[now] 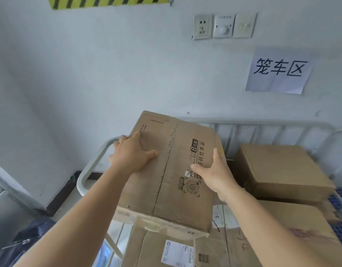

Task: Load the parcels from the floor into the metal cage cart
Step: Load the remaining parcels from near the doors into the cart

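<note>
A large brown cardboard parcel (172,170) with black printing lies tilted on top of other parcels inside the grey metal cage cart (93,160). My left hand (129,153) lies flat on the parcel's top at its left side, fingers spread and straight. On the right part of that top my right hand (214,174) presses down, fingers reaching over the right edge. Under this parcel sits another box with a white shipping label (177,253).
Two more cardboard boxes are in the cart: one at the back right (282,170) and one at the front right (282,228). The cart's rear rail bars (262,132) stand against a white wall with sockets (222,26) and a paper sign (278,71). A dark bag (31,237) lies at lower left.
</note>
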{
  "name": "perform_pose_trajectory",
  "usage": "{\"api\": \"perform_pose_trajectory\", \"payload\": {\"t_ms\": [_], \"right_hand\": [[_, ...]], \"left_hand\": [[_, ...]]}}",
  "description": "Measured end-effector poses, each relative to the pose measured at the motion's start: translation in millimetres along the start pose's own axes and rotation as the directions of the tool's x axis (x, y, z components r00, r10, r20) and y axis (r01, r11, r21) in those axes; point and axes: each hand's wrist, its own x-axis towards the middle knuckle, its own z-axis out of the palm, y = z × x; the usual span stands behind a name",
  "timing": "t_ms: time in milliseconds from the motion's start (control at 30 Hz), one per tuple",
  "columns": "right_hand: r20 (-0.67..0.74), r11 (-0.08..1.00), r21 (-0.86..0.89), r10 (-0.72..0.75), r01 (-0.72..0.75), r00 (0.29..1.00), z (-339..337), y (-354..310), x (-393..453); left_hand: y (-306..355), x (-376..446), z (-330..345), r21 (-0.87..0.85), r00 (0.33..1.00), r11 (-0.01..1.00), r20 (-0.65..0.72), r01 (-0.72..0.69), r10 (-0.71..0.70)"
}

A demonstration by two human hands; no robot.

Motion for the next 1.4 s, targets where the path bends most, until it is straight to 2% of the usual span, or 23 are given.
{"api": "perform_pose_trajectory", "payload": {"t_ms": [267, 600, 1033, 1200, 1400], "right_hand": [[-0.151, 0.998, 0.013, -0.052, 0.054, 0.987, -93.6, 0.0, -15.7], [-0.331, 0.998, -0.068, -0.008, -0.015, 0.943, -245.5, 70.3, -60.5], [-0.411, 0.971, -0.208, 0.026, -0.121, 0.911, -437.7, 181.6, -86.0], [-0.441, 0.934, -0.315, 0.015, -0.17, 0.898, -481.9, 210.3, -73.2], [-0.45, 0.912, -0.335, 0.066, -0.237, 0.891, -514.1, 252.3, -39.1]], "left_hand": [[84.5, -31.7, -3.7, -0.089, 0.987, 0.983, -0.031, -0.158, 0.156], [207.3, -94.1, 90.6, -0.231, 0.951, 0.932, 0.067, -0.279, 0.301], [366.4, -197.5, 244.4, -0.442, 0.917, 0.88, 0.252, -0.175, 0.309], [405.3, -208.5, 299.6, -0.495, 0.888, 0.86, 0.333, -0.122, 0.317], [437.5, -204.9, 368.1, -0.495, 0.841, 0.867, 0.444, -0.056, 0.308]]}}
